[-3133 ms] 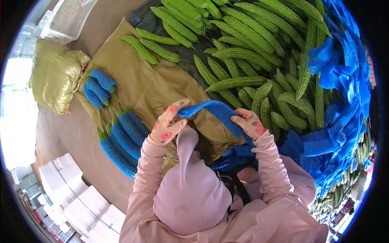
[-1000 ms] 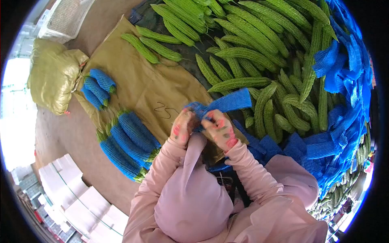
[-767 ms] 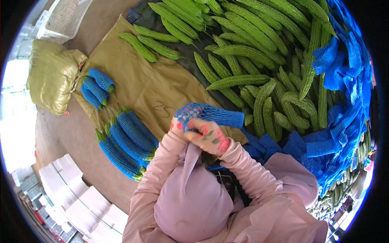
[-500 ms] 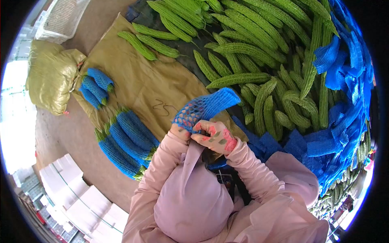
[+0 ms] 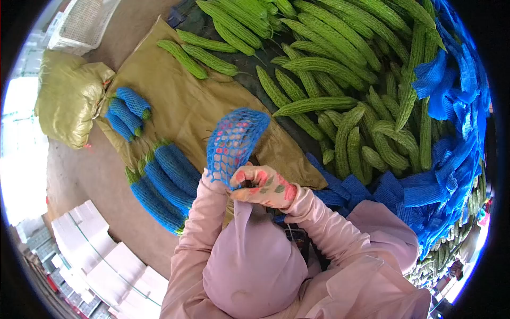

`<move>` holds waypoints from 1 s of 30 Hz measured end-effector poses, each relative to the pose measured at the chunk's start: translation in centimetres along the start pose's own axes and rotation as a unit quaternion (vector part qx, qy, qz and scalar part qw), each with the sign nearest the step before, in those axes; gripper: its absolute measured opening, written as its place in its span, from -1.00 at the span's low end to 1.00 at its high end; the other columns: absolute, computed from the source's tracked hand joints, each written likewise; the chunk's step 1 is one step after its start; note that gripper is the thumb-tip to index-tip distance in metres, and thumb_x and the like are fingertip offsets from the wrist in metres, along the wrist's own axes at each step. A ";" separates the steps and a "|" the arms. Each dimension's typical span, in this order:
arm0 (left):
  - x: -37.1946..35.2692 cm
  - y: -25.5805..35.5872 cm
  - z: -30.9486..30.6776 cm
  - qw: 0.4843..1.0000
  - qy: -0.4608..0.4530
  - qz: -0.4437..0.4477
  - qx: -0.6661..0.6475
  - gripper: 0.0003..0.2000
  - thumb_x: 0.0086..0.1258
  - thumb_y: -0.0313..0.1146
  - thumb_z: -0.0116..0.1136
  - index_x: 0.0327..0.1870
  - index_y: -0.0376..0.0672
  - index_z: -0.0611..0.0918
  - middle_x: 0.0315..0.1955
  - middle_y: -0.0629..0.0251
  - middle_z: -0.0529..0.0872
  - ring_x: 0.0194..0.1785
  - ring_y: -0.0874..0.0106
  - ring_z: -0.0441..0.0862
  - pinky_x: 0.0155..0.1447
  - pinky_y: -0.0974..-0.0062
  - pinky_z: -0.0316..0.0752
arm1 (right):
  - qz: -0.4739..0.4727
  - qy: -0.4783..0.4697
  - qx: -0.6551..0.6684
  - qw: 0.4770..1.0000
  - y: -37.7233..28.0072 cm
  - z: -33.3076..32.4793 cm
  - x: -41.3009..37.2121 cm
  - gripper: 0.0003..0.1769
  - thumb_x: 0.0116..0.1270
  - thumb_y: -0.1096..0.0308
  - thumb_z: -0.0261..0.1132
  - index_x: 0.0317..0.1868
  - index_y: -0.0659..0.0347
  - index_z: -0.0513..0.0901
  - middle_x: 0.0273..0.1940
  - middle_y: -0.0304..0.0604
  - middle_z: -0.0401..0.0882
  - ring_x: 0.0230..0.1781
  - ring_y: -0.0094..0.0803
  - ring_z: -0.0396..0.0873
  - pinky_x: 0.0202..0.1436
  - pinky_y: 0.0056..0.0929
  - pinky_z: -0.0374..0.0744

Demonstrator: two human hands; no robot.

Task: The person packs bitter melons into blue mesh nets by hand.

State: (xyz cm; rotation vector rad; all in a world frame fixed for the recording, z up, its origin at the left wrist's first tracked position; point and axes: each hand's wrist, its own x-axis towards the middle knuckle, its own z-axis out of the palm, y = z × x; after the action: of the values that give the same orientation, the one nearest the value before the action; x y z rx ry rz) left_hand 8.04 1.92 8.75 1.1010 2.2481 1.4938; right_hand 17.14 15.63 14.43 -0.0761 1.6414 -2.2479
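A blue foam net sleeve [image 5: 251, 121] is drawn over my left hand [image 5: 226, 151], stretched wide so the flowered glove shows through its mesh. Inside it, the fingers of that hand point up and look extended. My right hand [image 5: 264, 186], in a thin glove with a rose print, is closed at the left wrist, pinching the sleeve's lower edge. To the left, several bitter melons in blue net sleeves [image 5: 171, 173] lie side by side. A smaller netted group [image 5: 125, 112] rests farther up the brown sheet.
Bare green bitter melons [image 5: 340, 64] are heaped at the upper right. Loose blue net sleeves [image 5: 409, 194] pile along the right side. A stuffed yellowish sack [image 5: 69, 101], a white crate [image 5: 82, 24] and white boxes [image 5: 87, 231] stand at the left.
The net sleeve has gone from pointing right, with a narrow far end, to upright and spread over my left hand. Both hands have shifted slightly, the left one leftward.
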 end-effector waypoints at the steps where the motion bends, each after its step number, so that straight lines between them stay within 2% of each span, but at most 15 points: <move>1: 0.0 -0.5 -0.1 1.000 0.000 -0.012 0.004 -0.60 0.36 -0.29 0.05 0.17 -0.27 0.52 0.21 0.05 0.48 0.26 0.16 0.42 0.36 0.27 0.27 | 0.000 -0.001 0.000 1.000 1.1 0.1 0.0 -0.85 0.23 0.35 0.34 -0.27 0.11 0.52 -0.37 -0.40 0.45 -0.32 -0.64 0.37 -0.22 -0.57 0.34; 8: -0.7 -2.9 1.9 0.983 0.070 -0.162 0.040 -0.56 0.33 -0.29 0.00 0.22 -0.25 0.49 0.25 0.00 0.44 0.32 0.08 0.36 0.40 0.21 0.20 | 0.171 0.022 0.186 0.967 2.9 0.4 0.0 -0.80 0.24 0.27 0.33 -0.18 0.13 0.56 -0.41 -0.42 0.40 -0.33 -0.60 0.34 -0.13 -0.58 0.30; 14: -0.7 -5.0 2.9 0.988 0.060 -0.107 0.098 -0.52 0.34 -0.34 0.03 0.28 -0.26 0.42 0.31 0.00 0.35 0.35 0.10 0.33 0.40 0.22 0.21 | 0.192 -0.076 0.103 0.973 3.4 -1.4 -0.7 -0.81 0.27 0.25 0.29 -0.25 0.20 0.59 -0.37 -0.30 0.47 -0.18 -0.50 0.46 0.12 -0.39 0.39; 16: -0.8 -5.9 2.9 0.988 0.039 -0.038 0.146 -0.49 0.35 -0.39 0.09 0.33 -0.27 0.35 0.36 0.03 0.28 0.35 0.15 0.33 0.39 0.26 0.24 | 0.116 -0.017 -0.143 0.983 2.9 -6.2 0.7 -0.81 0.33 0.25 0.23 -0.19 0.19 0.60 -0.34 -0.20 0.56 -0.19 -0.39 0.56 0.05 -0.27 0.51; 17: -1.1 -6.2 2.7 0.985 0.028 -0.005 0.173 -0.46 0.35 -0.42 0.11 0.36 -0.27 0.32 0.38 0.04 0.24 0.35 0.18 0.33 0.38 0.28 0.26 | 0.032 0.079 -0.359 0.930 3.5 -9.8 1.4 -0.82 0.28 0.29 0.22 -0.18 0.20 0.57 -0.36 -0.13 0.58 -0.26 -0.25 0.58 -0.10 -0.21 0.55; 18: -1.4 -5.9 2.4 0.982 0.021 0.008 0.187 -0.45 0.35 -0.43 0.12 0.37 -0.27 0.30 0.39 0.05 0.22 0.35 0.19 0.33 0.37 0.28 0.27 | -0.001 0.204 -0.553 0.808 4.1 -13.4 2.1 -0.81 0.23 0.33 0.21 -0.18 0.21 0.53 -0.37 -0.06 0.59 -0.34 -0.12 0.61 -0.25 -0.16 0.59; 19: -1.7 -5.7 2.2 0.979 0.015 0.021 0.201 -0.44 0.36 -0.44 0.14 0.38 -0.28 0.28 0.41 0.06 0.20 0.35 0.20 0.33 0.37 0.29 0.28 | 0.034 0.206 -0.681 0.702 4.4 -17.1 2.6 -0.74 0.12 0.34 0.27 -0.18 0.18 0.49 -0.32 -0.05 0.57 -0.26 -0.08 0.59 -0.16 -0.17 0.56; 20: -1.4 -4.9 2.1 0.995 -0.008 -0.022 0.095 -0.36 0.35 -0.47 0.14 0.44 -0.21 0.16 0.43 0.08 0.14 0.35 0.21 0.32 0.36 0.30 0.30 | 0.126 0.160 -0.756 0.622 4.2 -19.3 2.7 -0.55 0.12 0.35 0.27 0.06 0.17 0.48 -0.04 -0.04 0.52 0.00 -0.07 0.49 0.09 -0.11 0.45; 21: -1.4 -5.7 3.0 0.998 -0.008 -0.057 0.007 -0.29 0.34 -0.48 0.16 0.47 -0.16 0.08 0.44 0.08 0.12 0.34 0.21 0.33 0.34 0.30 0.32 | 0.209 0.108 -0.779 0.581 4.0 -20.7 3.2 -0.49 0.11 0.37 0.27 0.12 0.15 0.42 0.03 -0.05 0.47 0.08 -0.12 0.45 0.13 -0.15 0.42; 22: -1.3 -6.4 3.9 0.992 -0.001 -0.093 -0.085 -0.22 0.32 -0.49 0.17 0.50 -0.11 0.00 0.45 0.09 0.10 0.33 0.21 0.33 0.32 0.31 0.34 | 0.150 0.114 -0.846 0.499 8.0 -24.0 2.7 -0.52 0.10 0.40 0.26 0.09 0.15 0.45 -0.01 -0.07 0.50 0.04 -0.15 0.49 0.10 -0.19 0.44; 23: -1.3 -7.2 4.8 0.977 0.011 -0.127 -0.171 -0.15 0.31 -0.51 0.19 0.53 -0.06 -0.09 0.46 0.10 0.09 0.33 0.22 0.34 0.30 0.31 0.36 | 0.148 0.115 -0.848 0.497 8.0 -24.9 2.9 -0.52 0.10 0.40 0.26 0.09 0.15 0.45 -0.01 -0.07 0.50 0.04 -0.15 0.49 0.10 -0.19 0.44; 24: -2.0 -8.5 6.3 0.958 0.059 -0.138 -0.247 -0.41 0.32 -0.36 0.14 0.37 -0.13 0.22 0.46 0.03 0.07 0.40 0.14 0.22 0.40 0.25 0.17 | 0.177 0.084 -0.843 0.501 8.0 -25.3 3.0 -0.56 0.10 0.41 0.26 0.05 0.15 0.48 -0.04 -0.09 0.52 0.01 -0.16 0.51 0.09 -0.20 0.44; 26: -2.0 -6.9 6.3 0.930 0.114 -0.150 -0.317 -0.55 0.34 -0.21 0.09 0.21 -0.21 0.53 0.46 -0.04 0.06 0.48 0.06 0.10 0.50 0.19 -0.03 | 0.219 0.034 -0.821 0.526 6.6 -24.5 3.7 -0.69 0.11 0.43 0.23 -0.08 0.14 0.54 -0.12 -0.09 0.56 -0.06 -0.15 0.55 0.05 -0.21 0.46; 29: -2.2 -5.5 4.8 0.857 0.098 -0.270 -0.428 -0.62 0.42 -0.26 0.07 0.20 -0.23 0.54 0.48 0.00 0.05 0.48 0.12 0.13 0.47 0.20 0.04 | 0.146 0.002 -0.775 0.615 3.2 -21.4 5.1 -0.75 0.14 0.43 0.20 -0.13 0.13 0.56 -0.17 -0.08 0.55 -0.07 -0.12 0.55 0.05 -0.20 0.47; 30: -3.6 -7.3 4.4 0.884 0.015 -0.288 -0.369 -0.51 0.42 -0.36 0.07 0.36 -0.10 0.28 0.41 0.12 0.19 0.33 0.26 0.28 0.34 0.32 0.23 | 0.102 0.021 -0.788 0.606 4.5 -21.5 5.1 -0.65 0.10 0.40 0.26 -0.05 0.12 0.53 -0.12 -0.07 0.53 -0.04 -0.09 0.53 0.07 -0.18 0.46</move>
State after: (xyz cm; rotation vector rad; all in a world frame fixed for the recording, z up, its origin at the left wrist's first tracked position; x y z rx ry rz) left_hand 9.59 1.06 -0.33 0.1570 1.5354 1.8076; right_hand 8.10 32.50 2.42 -0.2309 2.8205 -0.0201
